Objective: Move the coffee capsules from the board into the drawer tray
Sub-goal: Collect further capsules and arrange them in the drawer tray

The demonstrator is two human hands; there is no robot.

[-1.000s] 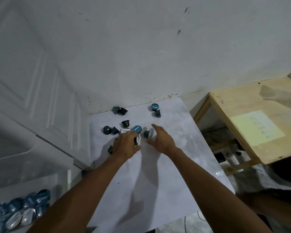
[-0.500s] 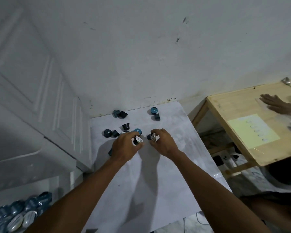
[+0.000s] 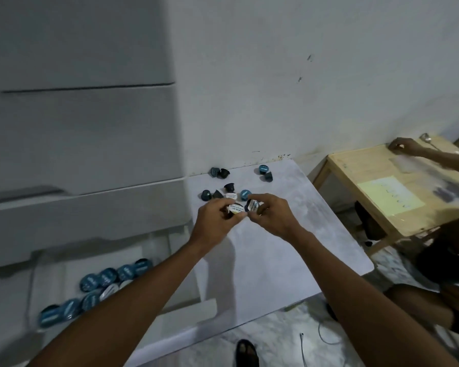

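Observation:
Above the pale marbled board [image 3: 281, 250], my left hand [image 3: 217, 218] pinches a white-lidded coffee capsule [image 3: 236, 209]. Right beside it, my right hand [image 3: 272, 215] pinches a second capsule [image 3: 252, 205] with a white lid. Several dark and blue-lidded capsules [image 3: 245, 193] lie scattered on the board's far part near the wall. At the lower left, the open white drawer tray [image 3: 154, 247] holds several blue and silver-lidded capsules [image 3: 105, 278], partly hidden by my left forearm.
White drawer fronts [image 3: 85, 144] stack up on the left above the open tray. A wooden table [image 3: 382, 192] with a yellow sheet stands to the right, where another person's hand [image 3: 404, 146] rests. Cables and a dark object lie on the floor below.
Both hands closed on capsules on the board and lifted them. My view swung left and down, bringing more of the drawer tray into sight.

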